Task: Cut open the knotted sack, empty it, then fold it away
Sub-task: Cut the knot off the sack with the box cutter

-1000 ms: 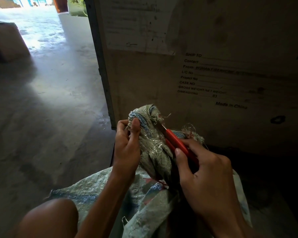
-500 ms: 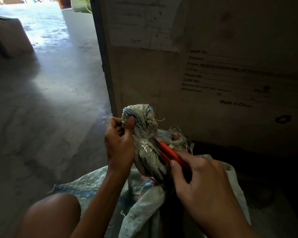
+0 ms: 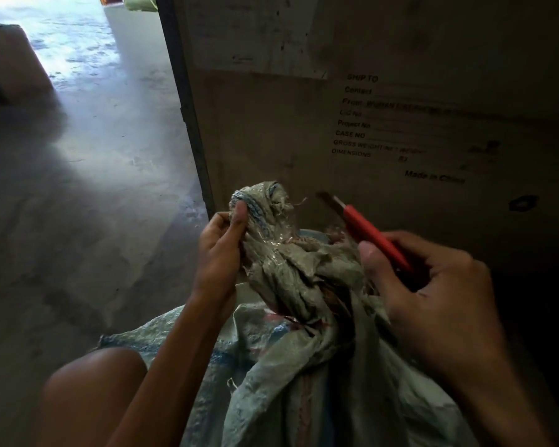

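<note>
The far side of the scene is being filled by a large wooden crate [image 3: 304,130]. Its face is being marked by stencilled shipping lines, among them "SHIP TO", "CASE NO" and "Made in China". To its left, a bare concrete floor [image 3: 88,195] is being lit from an opening at the top. There a brown box [image 3: 10,59] is being cut off by the left edge.

In front of the crate, low in the middle, a woven grey-green sack [image 3: 304,382] with faded blue and red print is being kept between the person's arms. It is being flanked at the lower left by a bare knee [image 3: 91,391].

A red-handled cutter [image 3: 375,237] is being grasped by the right hand [image 3: 439,291], with the fingers curled round the rear of the handle and the thumb just beside it. The knotted neck [image 3: 271,227] of the sack is being held upright by the left hand [image 3: 218,256], pinched between the thumb at the front and the fingers curled behind. Clear plastic film and loose threads are being shown around this neck.

The cutter's blade [image 3: 328,199], blurred, is being held up and to the right of the knotted neck, apart from the fabric and pointing toward the crate.
</note>
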